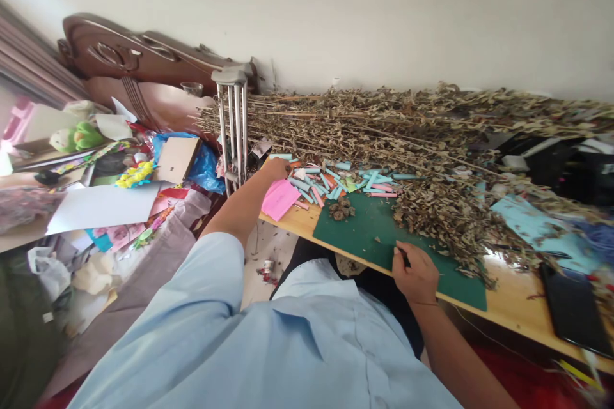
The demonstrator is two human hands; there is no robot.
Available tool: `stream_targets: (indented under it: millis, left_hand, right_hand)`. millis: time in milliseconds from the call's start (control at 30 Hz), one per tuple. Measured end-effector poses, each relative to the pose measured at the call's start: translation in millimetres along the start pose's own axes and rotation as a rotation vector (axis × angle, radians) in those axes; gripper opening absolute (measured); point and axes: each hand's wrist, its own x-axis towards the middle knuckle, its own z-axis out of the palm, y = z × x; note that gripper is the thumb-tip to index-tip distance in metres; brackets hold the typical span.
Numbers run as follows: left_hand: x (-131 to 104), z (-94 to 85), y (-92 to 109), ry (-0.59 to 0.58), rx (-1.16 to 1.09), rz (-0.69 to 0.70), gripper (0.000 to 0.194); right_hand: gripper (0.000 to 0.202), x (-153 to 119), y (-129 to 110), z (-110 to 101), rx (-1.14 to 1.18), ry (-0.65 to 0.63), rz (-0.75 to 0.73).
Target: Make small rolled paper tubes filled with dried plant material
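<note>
My left hand (277, 169) is at the far left end of the wooden table, just above a stack of pink paper (279, 199); its fingers are mostly hidden. Beside it lie many rolled paper tubes (336, 182) in blue, pink and orange. My right hand (415, 270) is curled at the near edge of the green mat (364, 230), with a small dark object (406, 260) between its fingers. A small clump of crumbled leaves (341, 209) sits on the mat's left part, and a heap of dried leaves (432, 214) covers its right part.
Long dried stalks (359, 121) lie along the wall behind the table (513, 297). Metal crutches (233, 121) stand left of my left hand. A black phone (573, 307) and blue paper (537, 227) lie at the right. Papers and bags clutter the left side.
</note>
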Motion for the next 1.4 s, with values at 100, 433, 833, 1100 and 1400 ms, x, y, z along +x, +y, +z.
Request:
stream_targets:
  millis: [100,433,833,1100,1400]
  left_hand:
    - [1.2,1.5,2.8,0.024,0.019,-0.021,0.037]
    - [2.5,4.0,1.6,0.075,-0.075,-0.050,0.023]
    - [-15.9,-25.8,-22.1,0.267,-0.242,-0.230,0.031]
    - [-35.3,-52.6,93.6,0.368,-0.514,0.200,0.031]
    - [-56.4,4.6,308.6,0.220,-0.447,0.807,0.028]
  right_hand:
    - [0.019,0.3,-0.3,0.2,0.005,-0.003,0.004]
    - [0.021,0.3,-0.6,-0.1,0.004,-0.014,0.024]
    - [0.019,1.7,-1.9,0.1,0.012,0.008,-0.004]
    - [0.022,4.4,-4.6,-0.2,0.031,-0.012,0.037]
    - [0.021,3.9,-0.4,2.1,0.034,-0.011,0.031]
